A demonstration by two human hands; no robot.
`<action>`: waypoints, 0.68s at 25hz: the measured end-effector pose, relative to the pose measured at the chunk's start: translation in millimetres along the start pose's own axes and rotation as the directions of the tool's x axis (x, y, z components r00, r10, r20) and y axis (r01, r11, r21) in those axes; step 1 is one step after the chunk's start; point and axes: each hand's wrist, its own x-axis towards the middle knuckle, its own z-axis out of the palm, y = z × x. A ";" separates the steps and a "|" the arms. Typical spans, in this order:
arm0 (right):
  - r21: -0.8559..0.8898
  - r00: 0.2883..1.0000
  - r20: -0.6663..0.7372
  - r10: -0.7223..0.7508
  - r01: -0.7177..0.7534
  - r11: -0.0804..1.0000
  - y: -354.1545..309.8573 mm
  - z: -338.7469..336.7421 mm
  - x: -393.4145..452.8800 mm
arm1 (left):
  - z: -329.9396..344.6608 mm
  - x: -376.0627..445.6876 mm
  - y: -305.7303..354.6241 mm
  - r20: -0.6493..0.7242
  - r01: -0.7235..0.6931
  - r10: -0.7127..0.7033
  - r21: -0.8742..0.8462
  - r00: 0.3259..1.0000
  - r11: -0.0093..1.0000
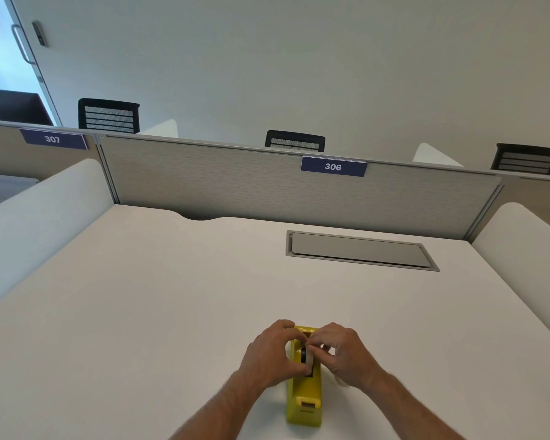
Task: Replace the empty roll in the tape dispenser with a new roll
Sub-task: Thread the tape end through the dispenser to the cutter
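The left hand (pixel 272 357) comes in from the near edge of the table (pixel 159 281) and wraps the left flank of the dispenser (pixel 304 398), fingers curled over its top and thumb low beside the well, steadying it rather than lifting it. Between the hands the dispenser stands near the middle of the near edge, its long axis running straight away from the person, cutter end toward them and the roll well at the far half. In that well sits a small roll (pixel 307 355), dark hub and pale rim, upright on edge (whether it is the empty core or the new tape cannot be told). The right hand (pixel 343 354) closes from the other side, its fingertips pinched on the roll's upper rim. Both hands are about equally near, so the lift or seating looks to be the right hand's, moving along the slot while the left braces. Something pale peeks out under the right wrist, too hidden to name.
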 end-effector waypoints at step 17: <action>0.004 0.999 0.024 -0.026 0.026 1.000 -3.7 -6.2 -3.4 | 0.6 0.5 -0.5 0.018 0.021 -0.021 -0.012 1.000 1.000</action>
